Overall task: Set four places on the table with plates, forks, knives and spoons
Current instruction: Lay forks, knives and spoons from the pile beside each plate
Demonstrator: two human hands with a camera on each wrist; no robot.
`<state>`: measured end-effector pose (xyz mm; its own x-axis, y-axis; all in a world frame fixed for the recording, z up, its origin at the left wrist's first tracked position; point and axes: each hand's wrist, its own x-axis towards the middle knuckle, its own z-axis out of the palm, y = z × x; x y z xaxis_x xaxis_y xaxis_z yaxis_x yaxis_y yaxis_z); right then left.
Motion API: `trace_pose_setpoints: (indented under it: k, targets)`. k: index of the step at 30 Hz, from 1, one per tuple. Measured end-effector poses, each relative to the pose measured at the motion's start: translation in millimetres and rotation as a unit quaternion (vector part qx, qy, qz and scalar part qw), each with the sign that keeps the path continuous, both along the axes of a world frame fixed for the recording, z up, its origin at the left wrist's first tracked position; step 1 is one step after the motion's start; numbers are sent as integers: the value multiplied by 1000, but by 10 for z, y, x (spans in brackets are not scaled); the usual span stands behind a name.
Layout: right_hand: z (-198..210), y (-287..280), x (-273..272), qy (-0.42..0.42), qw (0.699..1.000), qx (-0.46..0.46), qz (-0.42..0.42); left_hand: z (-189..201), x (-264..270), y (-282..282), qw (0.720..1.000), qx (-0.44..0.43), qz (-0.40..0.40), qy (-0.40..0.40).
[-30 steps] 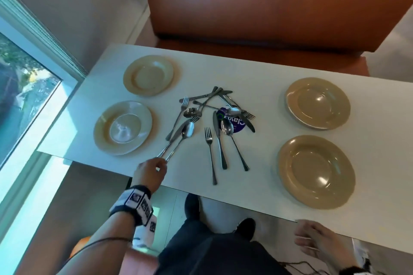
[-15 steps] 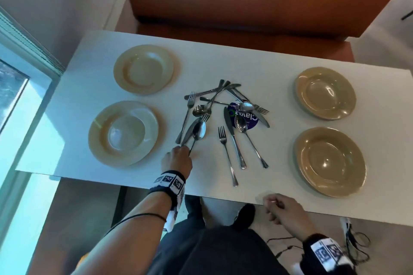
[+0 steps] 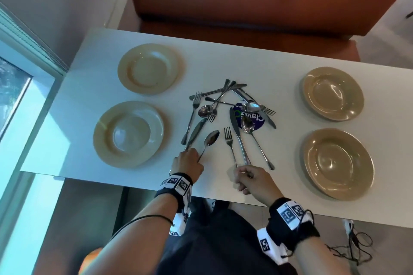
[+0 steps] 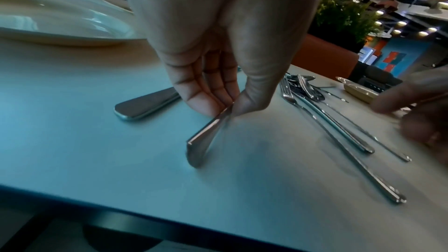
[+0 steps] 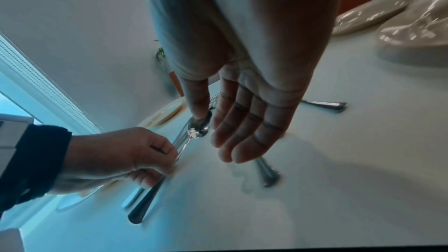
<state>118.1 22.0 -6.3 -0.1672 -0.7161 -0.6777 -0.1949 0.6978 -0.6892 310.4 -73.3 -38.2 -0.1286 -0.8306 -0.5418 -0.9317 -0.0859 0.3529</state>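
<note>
Step in hand: sorting cutlery out of the central pile; all four plates are down, none yet has cutlery beside it.

Left hand (image 3: pixel 187 164): thumb and fingertips pinch the handle of a spoon (image 3: pixel 211 139). In the left wrist view the handle end is tilted, its tip near or on the table (image 3: pixel 93 87). A knife (image 3: pixel 196 130) lies just left of this hand. The nearest plate (image 3: pixel 105 140) is further left.

Right hand (image 3: pixel 251 177): fingers straight and relaxed in the right wrist view, holding nothing, hovering over the near ends of a fork (image 3: pixel 229 144) and a second knife (image 3: pixel 238 138). Contact with either: cannot tell. A second spoon (image 3: pixel 254 138) lies just right of it.

Next move, as I judge it: lift the pinched spoon clear and carry it left to the plate; the right hand needs to close on a thin, flat handle.

Versus 0.5 s ago: the right hand has come up from the table edge to the fork and knife handles. The left hand has shifted the spoon, now apart from the knife it lay against.
</note>
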Motion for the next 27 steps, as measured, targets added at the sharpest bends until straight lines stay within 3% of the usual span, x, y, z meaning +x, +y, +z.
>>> trace_pose_setpoints:
  k: [5,9,14,21,25,27]
  targets:
    - [-95,-272,193,-103,994,36,6,165,16,106,989,49,76,115]
    - [-87,-463,285,-196,979,61,-23,340,0,175,979,57,70,183]
    - [-6,-529,297,-229,972,29,-45,428,-40,244,966,47,99,233]
    - [-33,-533,198,-207,977,8,-43,369,-18,218,971,17,97,217]
    - [-96,-535,141,-188,981,13,-45,141,141,118,987,-112,97,68]
    - [-133,-519,120,-183,982,14,-44,77,194,92,990,-110,90,11]
